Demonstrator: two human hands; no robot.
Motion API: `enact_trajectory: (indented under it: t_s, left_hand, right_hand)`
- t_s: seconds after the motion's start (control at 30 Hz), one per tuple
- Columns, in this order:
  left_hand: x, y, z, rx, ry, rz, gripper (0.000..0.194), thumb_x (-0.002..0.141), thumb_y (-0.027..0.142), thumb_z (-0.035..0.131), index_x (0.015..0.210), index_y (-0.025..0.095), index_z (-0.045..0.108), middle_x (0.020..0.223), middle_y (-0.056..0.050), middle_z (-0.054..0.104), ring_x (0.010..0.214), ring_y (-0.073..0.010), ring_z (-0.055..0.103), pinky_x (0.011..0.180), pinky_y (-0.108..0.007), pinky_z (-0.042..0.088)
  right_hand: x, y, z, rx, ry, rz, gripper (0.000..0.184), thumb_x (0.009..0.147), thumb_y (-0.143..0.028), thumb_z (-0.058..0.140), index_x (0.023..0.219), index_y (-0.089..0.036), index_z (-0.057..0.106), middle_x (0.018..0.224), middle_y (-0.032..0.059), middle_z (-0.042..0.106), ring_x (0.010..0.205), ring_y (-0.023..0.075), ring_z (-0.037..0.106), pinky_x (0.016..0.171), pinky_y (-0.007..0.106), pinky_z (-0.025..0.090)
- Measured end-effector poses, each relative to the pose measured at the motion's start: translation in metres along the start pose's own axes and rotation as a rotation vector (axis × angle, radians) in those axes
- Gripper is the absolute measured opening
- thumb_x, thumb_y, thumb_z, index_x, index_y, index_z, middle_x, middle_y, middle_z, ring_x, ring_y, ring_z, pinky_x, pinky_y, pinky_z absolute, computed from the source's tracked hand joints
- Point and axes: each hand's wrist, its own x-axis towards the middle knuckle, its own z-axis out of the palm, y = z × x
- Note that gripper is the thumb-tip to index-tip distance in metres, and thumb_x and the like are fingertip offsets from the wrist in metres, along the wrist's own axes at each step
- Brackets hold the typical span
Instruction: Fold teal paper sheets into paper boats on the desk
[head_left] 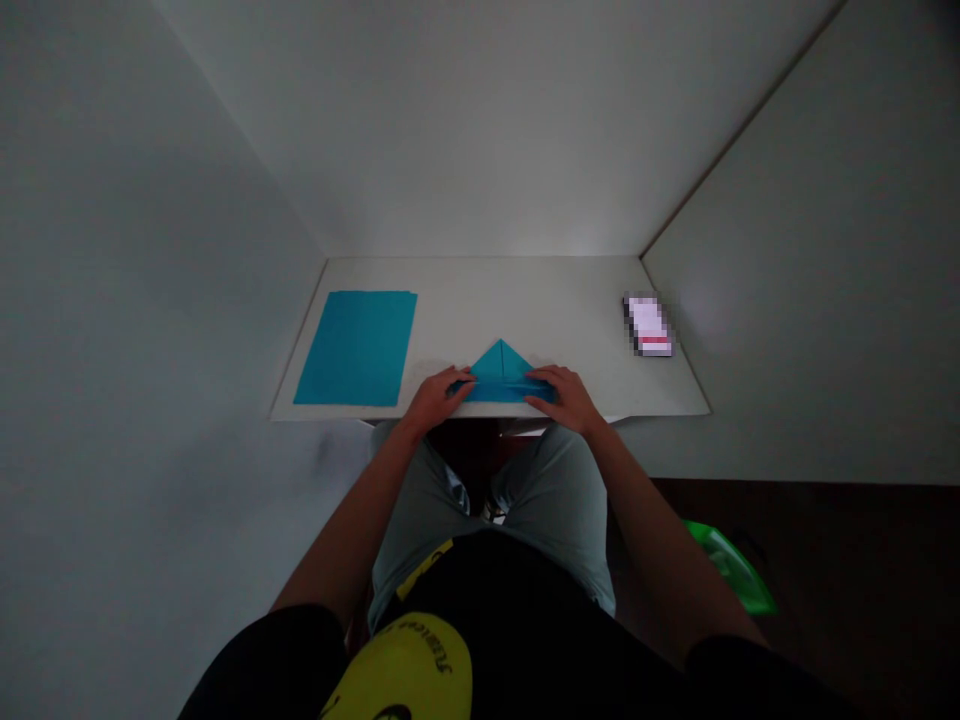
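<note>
A sheet of blue paper (501,362), folded to a triangular peak with a band along its lower edge, lies near the front edge of the white table. My left hand (441,393) grips the paper's left end, thumb below and fingers above the band. At the opposite end, my right hand (564,395) holds the paper in the same way, thumb and fingers around the band. Parts of both ends are hidden under the fingers. A centre crease runs down from the peak.
Flat blue sheets (357,348) lie in a stack on the table's left side. A blurred, phone-like object (649,326) rests at the right. Walls border the white table (517,290) at the back and sides. Something green (731,568) is on the floor to the right.
</note>
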Motion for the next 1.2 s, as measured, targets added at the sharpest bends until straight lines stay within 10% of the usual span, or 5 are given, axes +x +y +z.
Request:
enact_trajectory:
  t_s: [0.37,0.63,0.93,1.2]
  left_hand:
    - [0.022,0.023,0.025,0.305,0.262,-0.146,0.033,0.099,0.028,0.068,0.131,0.023,0.074,0.129,-0.013,0.076,0.117,-0.0318,0.072,0.104,-0.049,0.057]
    - [0.002,0.039,0.048,0.420,-0.056,0.123,0.048,0.104,0.016,0.052,0.147,0.027,0.068,0.155,-0.008,0.067,0.147,-0.0292,0.057,0.124,-0.052,0.045]
    - [-0.021,0.037,0.045,0.450,0.027,0.089,0.082,0.094,0.060,0.075,0.165,0.028,0.050,0.175,-0.014,0.042,0.164,-0.0409,0.036,0.133,-0.061,0.032]
    - [-0.049,0.035,0.035,0.458,0.029,0.032,0.053,0.098,0.025,0.068,0.151,0.032,0.065,0.159,-0.007,0.064,0.140,-0.0344,0.063,0.118,-0.057,0.045]
  right_hand:
    - [0.020,0.003,0.022,-0.098,0.185,0.250,0.053,0.101,-0.047,0.062,0.147,-0.020,0.064,0.129,0.0188,0.069,0.118,0.0370,0.066,0.104,0.058,0.056]
    - [0.005,-0.032,0.032,-0.356,0.111,0.036,0.038,0.108,-0.029,0.055,0.141,-0.034,0.072,0.141,0.0113,0.072,0.128,0.0341,0.063,0.107,0.056,0.050]
    - [-0.037,-0.030,0.023,-0.340,-0.009,-0.010,0.071,0.108,-0.054,0.058,0.171,-0.027,0.040,0.171,0.0129,0.050,0.157,0.0322,0.049,0.129,0.057,0.036]
    - [-0.058,-0.028,0.026,-0.296,0.055,0.061,0.052,0.093,-0.021,0.068,0.145,-0.026,0.067,0.151,0.0113,0.069,0.139,0.0363,0.061,0.115,0.058,0.044]
